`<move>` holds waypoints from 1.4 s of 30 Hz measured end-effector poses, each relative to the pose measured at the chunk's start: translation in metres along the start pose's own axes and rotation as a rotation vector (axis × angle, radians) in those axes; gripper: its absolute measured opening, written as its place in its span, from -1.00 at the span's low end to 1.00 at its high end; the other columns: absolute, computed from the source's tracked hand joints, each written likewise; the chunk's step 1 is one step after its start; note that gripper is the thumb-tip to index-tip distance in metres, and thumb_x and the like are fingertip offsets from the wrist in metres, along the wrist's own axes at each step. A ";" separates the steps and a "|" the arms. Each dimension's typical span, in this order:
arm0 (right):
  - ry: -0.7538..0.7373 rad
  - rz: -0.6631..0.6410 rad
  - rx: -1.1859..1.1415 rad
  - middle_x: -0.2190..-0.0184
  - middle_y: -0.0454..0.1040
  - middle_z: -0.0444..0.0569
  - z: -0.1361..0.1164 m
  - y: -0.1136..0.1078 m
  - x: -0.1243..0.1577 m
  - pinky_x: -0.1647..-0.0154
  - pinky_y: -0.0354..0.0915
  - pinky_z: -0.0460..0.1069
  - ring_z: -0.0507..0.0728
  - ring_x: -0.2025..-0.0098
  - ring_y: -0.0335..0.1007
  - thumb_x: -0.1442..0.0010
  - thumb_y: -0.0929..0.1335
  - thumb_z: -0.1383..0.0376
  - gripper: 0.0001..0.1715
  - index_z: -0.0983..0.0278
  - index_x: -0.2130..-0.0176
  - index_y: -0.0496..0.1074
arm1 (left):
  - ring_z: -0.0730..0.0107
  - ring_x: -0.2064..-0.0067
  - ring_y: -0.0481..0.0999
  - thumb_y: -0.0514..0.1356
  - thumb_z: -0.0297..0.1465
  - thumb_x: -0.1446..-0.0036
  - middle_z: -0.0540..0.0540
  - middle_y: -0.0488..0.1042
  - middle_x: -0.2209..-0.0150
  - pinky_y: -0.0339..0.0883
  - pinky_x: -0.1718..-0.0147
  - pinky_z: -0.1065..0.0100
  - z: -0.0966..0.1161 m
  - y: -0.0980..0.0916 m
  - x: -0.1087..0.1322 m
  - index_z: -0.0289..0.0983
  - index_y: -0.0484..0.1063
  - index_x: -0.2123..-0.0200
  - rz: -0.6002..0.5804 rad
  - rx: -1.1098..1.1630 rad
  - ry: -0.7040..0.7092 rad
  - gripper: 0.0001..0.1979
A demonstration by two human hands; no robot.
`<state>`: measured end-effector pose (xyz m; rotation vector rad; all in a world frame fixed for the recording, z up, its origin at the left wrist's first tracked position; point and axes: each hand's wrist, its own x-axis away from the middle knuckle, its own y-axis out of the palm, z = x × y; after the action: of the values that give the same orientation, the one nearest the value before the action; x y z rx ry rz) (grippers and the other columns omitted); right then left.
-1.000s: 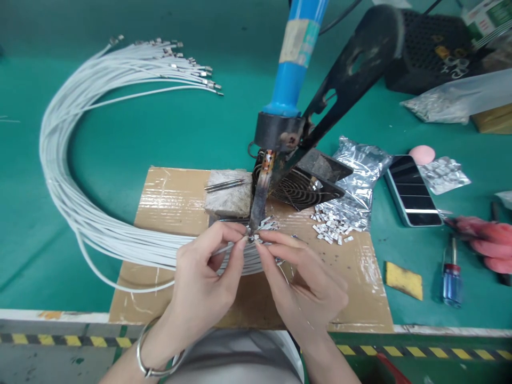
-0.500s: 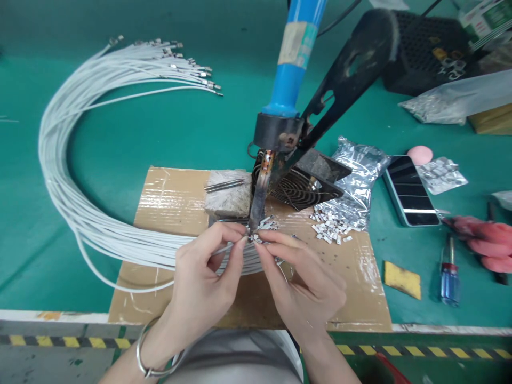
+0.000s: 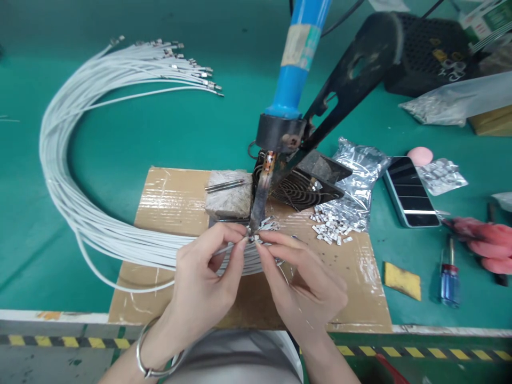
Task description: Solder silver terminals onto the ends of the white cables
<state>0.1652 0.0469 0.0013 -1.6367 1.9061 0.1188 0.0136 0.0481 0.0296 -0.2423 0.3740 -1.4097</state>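
White cable lies in the narrow pinch of the left hand, its length running sideways toward the right hand, whose fingertips are also close together, holding what I cannot tell. Soldering iron points down just beyond both pinches.

soldering iron: 1 | white cables: many | fan: 1 | phone: 1 | screwdriver: 1

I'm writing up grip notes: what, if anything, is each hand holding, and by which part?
The left hand pinches a white cable, apparently near its end. What the right hand holds, if anything, is too small to tell.
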 end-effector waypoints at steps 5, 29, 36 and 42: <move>0.009 -0.002 -0.013 0.15 0.81 -0.02 0.001 0.000 0.001 0.08 0.70 -0.05 0.11 0.15 0.81 -0.32 0.52 0.56 -0.75 0.21 0.15 0.63 | 0.58 0.49 0.53 0.27 -0.57 -0.31 0.09 0.70 0.24 0.37 0.55 0.57 -0.001 -0.001 0.002 -0.17 0.52 0.29 -0.001 0.014 0.012 -0.82; 0.397 -0.017 -0.047 0.29 0.58 -0.16 0.003 -0.015 0.012 0.22 0.47 -0.05 0.06 0.28 0.56 -0.58 0.27 0.36 -0.72 0.12 -0.03 0.57 | 0.51 0.49 0.63 0.28 -0.51 -0.39 0.14 0.62 0.39 0.44 0.51 0.57 -0.016 0.004 0.015 -0.13 0.46 0.10 0.071 -0.263 0.066 -0.86; 0.443 -0.094 -0.085 0.39 0.41 -0.23 0.003 -0.021 0.015 0.31 0.29 -0.04 0.05 0.37 0.35 -0.55 0.31 0.36 -0.80 0.13 0.18 0.39 | 0.46 0.36 0.69 0.26 -0.55 -0.38 0.04 0.73 0.24 0.46 0.45 0.50 -0.012 -0.001 0.015 -0.15 0.44 0.23 -0.010 -0.268 0.044 -0.83; 0.356 -0.135 -0.120 0.10 0.59 -0.10 0.005 -0.020 0.014 -0.01 0.42 0.00 0.10 0.00 0.56 -0.49 0.39 0.42 -0.79 0.16 0.22 0.40 | 0.46 0.35 0.69 0.27 -0.54 -0.37 0.02 0.75 0.21 0.44 0.48 0.50 -0.010 0.000 0.017 -0.16 0.48 0.27 -0.022 -0.231 0.054 -0.83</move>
<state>0.1848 0.0319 -0.0034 -1.9681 2.0705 -0.1240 0.0118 0.0322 0.0186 -0.3977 0.5812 -1.3969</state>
